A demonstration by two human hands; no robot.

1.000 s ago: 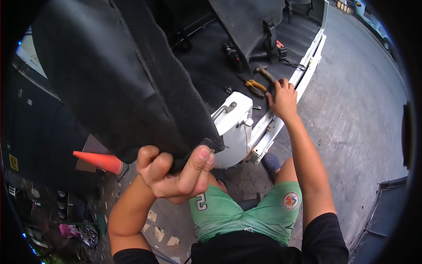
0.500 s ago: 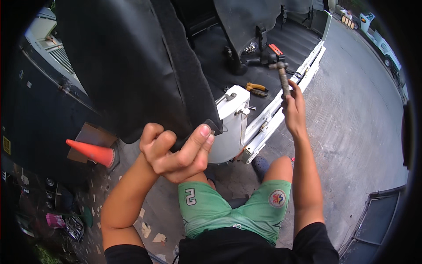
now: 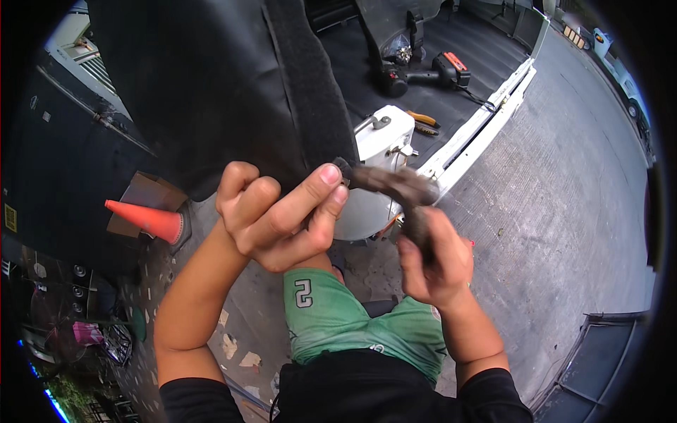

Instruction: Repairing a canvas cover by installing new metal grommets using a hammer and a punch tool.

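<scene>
My left hand (image 3: pixel 278 218) is closed in a pinch at the lower corner of a hanging black vinyl-like sheet (image 3: pixel 233 92). A small metal piece (image 3: pixel 345 182) shows at its fingertips; its kind is too small to tell. My right hand (image 3: pixel 443 261) is wrapped round the handle of a hammer (image 3: pixel 398 185), blurred by motion. The hammer's head is close to the right of my left fingertips, and the frame does not show clearly whether it touches the piece.
Yellow-handled pliers (image 3: pixel 423 118) and a cordless power tool (image 3: pixel 444 70) lie on the black vehicle bed. Its white side rail (image 3: pixel 486 116) runs along the right. A white metal post (image 3: pixel 384 134) stands behind the hammer. An orange traffic cone (image 3: pixel 148 221) is at the left.
My right hand has swung the hammer down and left, from above the bed to beside my left fingertips. My left hand keeps its pinch, slightly higher in view. My head view has shifted.
</scene>
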